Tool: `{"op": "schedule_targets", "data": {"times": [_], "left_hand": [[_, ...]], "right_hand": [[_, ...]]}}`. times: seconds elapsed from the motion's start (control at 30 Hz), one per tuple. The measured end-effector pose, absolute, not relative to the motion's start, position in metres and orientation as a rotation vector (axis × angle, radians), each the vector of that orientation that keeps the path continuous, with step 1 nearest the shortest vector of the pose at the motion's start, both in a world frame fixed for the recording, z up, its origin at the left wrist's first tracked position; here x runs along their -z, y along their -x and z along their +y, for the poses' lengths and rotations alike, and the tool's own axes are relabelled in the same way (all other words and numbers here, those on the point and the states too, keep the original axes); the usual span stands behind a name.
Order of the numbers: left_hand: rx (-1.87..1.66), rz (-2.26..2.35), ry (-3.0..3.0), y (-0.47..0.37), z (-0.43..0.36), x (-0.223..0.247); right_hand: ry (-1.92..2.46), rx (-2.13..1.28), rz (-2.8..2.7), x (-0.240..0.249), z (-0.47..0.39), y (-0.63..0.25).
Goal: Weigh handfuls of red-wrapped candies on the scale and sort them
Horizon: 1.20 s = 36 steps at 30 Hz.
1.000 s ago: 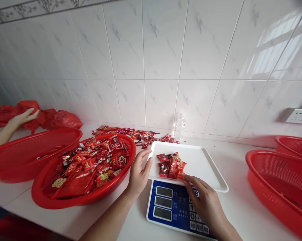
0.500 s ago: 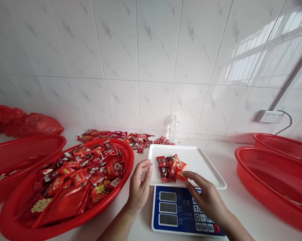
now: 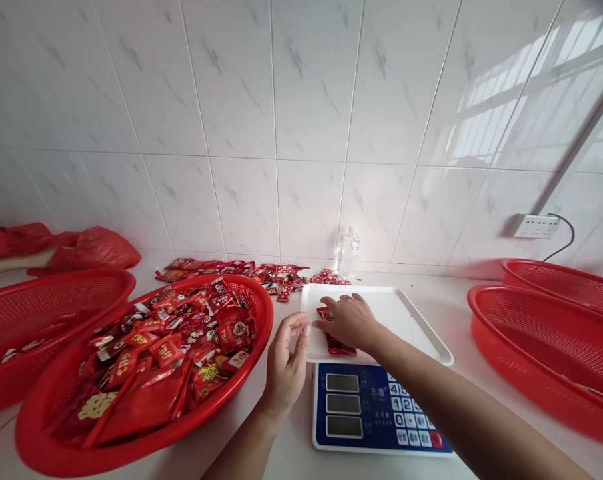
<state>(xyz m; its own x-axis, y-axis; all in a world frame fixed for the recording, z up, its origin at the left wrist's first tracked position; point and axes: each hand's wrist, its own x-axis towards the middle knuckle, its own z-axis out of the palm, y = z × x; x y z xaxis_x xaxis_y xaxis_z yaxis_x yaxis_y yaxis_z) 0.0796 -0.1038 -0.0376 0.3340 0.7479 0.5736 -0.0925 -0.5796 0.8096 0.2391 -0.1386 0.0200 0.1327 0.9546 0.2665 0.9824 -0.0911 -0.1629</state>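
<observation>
My right hand (image 3: 349, 321) reaches over small red wrapped candies (image 3: 339, 347) on the white tray (image 3: 406, 327) of a weighing scale. Its fingers are spread and cover most of the candies; whether they touch them I cannot tell. At the tray's left edge is my left hand (image 3: 287, 363), fingers curved with a gap to the thumb and nothing visible in it. The scale's blue panel (image 3: 376, 420), with displays and keys, lies below the tray. Left of my left hand stands a red plastic basket (image 3: 268, 327) full of red candy packets (image 3: 166, 350).
Several red packets (image 3: 251, 270) lie along the tiled wall beside a clear bottle (image 3: 349, 253). More red baskets (image 3: 486, 320) stand at the right, and another basket (image 3: 56, 290) at the left. Behind it, another person's forearm (image 3: 19, 262) reaches to a red plastic bag (image 3: 99, 247).
My right hand has moved up and left from the tray's near edge to over the candies, its fingers spreading. Another person's forearm has appeared at the red bags. The view has shifted slightly.
</observation>
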Motion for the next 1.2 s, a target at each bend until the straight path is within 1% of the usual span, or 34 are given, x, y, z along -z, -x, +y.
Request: {"op": "schedule_targets", "data": {"times": [0.13,0.23,0.47,0.6,0.77,0.97,1.2], "left_hand": [[-1.337,0.578,-1.798,-0.079,-0.103,0.036],[-1.335,0.560,-1.802,-0.080,-0.103,0.036],[-1.320,0.551,-1.801,-0.081,-0.106,0.035],[-1.326,0.529,-1.809,-0.082,-0.109,0.035],[-1.329,0.537,-1.816,-0.082,-0.107,0.036],[-1.323,0.572,-1.809,-0.083,-0.104,0.035],[-1.287,0.588,-1.813,-0.084,-0.106,0.034]], "right_hand": [[2.146,0.076,-1.870,-0.015,-0.123,-0.234],[2.098,0.008,-1.803,-0.021,-0.125,-0.241],[2.013,-0.115,-1.584,-0.042,-0.166,-0.285],[1.959,-0.181,-1.663,-0.031,-0.181,-0.288],[1.881,-0.297,-1.897,-0.007,-0.174,-0.274],[1.796,-0.196,-1.940,0.007,-0.156,-0.269],[1.671,-0.060,-1.743,0.012,-0.139,-0.283]]}}
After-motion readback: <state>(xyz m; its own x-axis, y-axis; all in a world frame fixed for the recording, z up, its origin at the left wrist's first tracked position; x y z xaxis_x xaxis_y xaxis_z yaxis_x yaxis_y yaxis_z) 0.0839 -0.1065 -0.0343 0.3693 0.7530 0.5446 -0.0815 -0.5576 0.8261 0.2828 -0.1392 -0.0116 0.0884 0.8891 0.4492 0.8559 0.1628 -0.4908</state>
